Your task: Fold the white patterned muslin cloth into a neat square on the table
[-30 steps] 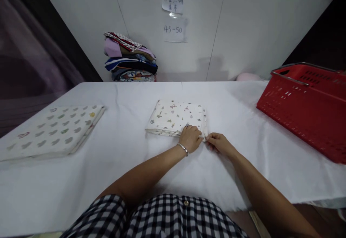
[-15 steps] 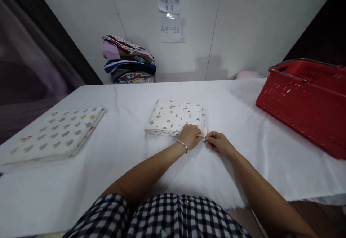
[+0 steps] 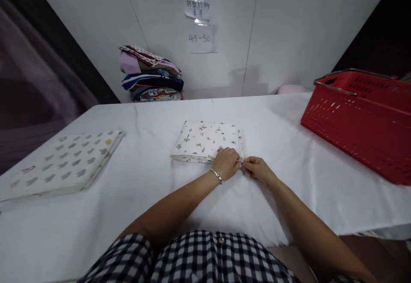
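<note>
A folded white cloth (image 3: pixel 205 139) with small plant-like prints lies flat in front of me, its layers showing along the near edge. My left hand (image 3: pixel 226 163), with a silver bracelet at the wrist, rests on its near right corner, fingers curled over the layers. Close beside it, my right hand (image 3: pixel 257 168) pinches the edge of that same corner between thumb and fingers. The fingertips of both hands almost meet there, and the bit of fabric between them is partly hidden.
The table has a white cover (image 3: pixel 147 214). Another folded cloth (image 3: pixel 64 163) with grey prints lies at the left. A red plastic basket (image 3: pixel 359 124) stands at the right. Stacked folded fabrics (image 3: pixel 150 75) sit behind the table by the wall, below paper signs (image 3: pixel 202 39).
Both hands stay at the cloth's near right corner, and the right hand has shifted very slightly. The whole view has moved a little.
</note>
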`<act>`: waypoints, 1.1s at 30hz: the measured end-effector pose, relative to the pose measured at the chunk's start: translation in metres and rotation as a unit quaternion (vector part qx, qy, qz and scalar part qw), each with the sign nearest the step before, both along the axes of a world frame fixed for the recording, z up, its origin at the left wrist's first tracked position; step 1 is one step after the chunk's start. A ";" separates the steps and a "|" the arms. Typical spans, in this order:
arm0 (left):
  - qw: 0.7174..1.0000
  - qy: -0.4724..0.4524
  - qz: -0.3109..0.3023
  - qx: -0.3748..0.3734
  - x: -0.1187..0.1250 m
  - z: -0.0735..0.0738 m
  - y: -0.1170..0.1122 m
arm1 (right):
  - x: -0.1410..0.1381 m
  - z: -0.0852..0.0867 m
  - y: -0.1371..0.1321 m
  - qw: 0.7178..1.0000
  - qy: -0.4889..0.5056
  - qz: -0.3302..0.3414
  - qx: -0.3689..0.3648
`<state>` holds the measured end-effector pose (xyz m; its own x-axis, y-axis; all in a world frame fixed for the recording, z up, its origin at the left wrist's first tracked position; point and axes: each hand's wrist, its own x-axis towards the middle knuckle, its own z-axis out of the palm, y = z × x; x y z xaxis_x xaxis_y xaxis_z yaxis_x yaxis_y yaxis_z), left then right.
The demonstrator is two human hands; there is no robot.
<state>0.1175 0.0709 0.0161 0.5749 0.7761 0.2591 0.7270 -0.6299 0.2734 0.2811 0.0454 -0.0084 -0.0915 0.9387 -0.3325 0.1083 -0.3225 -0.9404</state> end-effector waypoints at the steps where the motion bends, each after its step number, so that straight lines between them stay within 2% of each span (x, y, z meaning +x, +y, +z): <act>1: 1.000 0.005 -0.007 0.002 0.000 -0.001 -0.001 | 0.000 0.001 0.000 1.000 0.005 0.002 -0.005; 10: 0.999 -0.034 -0.014 -0.025 -0.004 -0.007 -0.001 | -0.002 0.015 -0.002 1.000 0.015 0.011 -0.021; 17: 0.997 -0.066 -0.015 -0.043 -0.005 -0.011 0.004 | 0.001 0.007 -0.001 0.999 0.032 0.029 -0.016; 22: 0.993 -0.082 -0.016 -0.083 -0.005 -0.010 0.008 | 0.003 0.010 -0.001 0.999 0.029 0.041 -0.020; 26: 0.992 -0.085 -0.019 -0.091 -0.006 -0.007 0.010 | 0.000 0.011 0.001 0.999 0.016 0.033 -0.029; 31: 0.983 -0.117 -0.011 -0.141 -0.008 0.000 0.014 | -0.001 0.007 0.002 0.999 0.012 0.010 -0.036; 33: 0.985 -0.113 -0.018 -0.125 -0.007 -0.001 0.013 | 0.000 0.006 0.002 0.999 0.020 0.007 -0.034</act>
